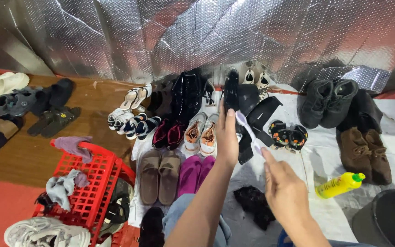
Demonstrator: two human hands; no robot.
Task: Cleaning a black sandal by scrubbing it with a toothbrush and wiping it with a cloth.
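My left hand (227, 137) reaches forward and grips a black shoe (231, 90) held upright above the rows of footwear. My right hand (285, 188) holds the handle of a white brush (248, 129), whose head lies against the back of my left hand, just below the black shoe. Beneath my left arm lie grey-and-orange sneakers (200, 133), purple slippers (196, 172) and brown slippers (159, 175) on a white sheet (325, 155). A black cloth (253, 203) lies on the sheet between my arms.
A yellow bottle with a green cap (339, 185) lies at right beside brown boots (365, 153) and a black bucket (387, 218). Dark ankle shoes (328, 101) stand behind them. A red basket (90, 180) with cloths sits at left, a grey sneaker (46, 232) below it. Silver foil (197, 36) backs everything.
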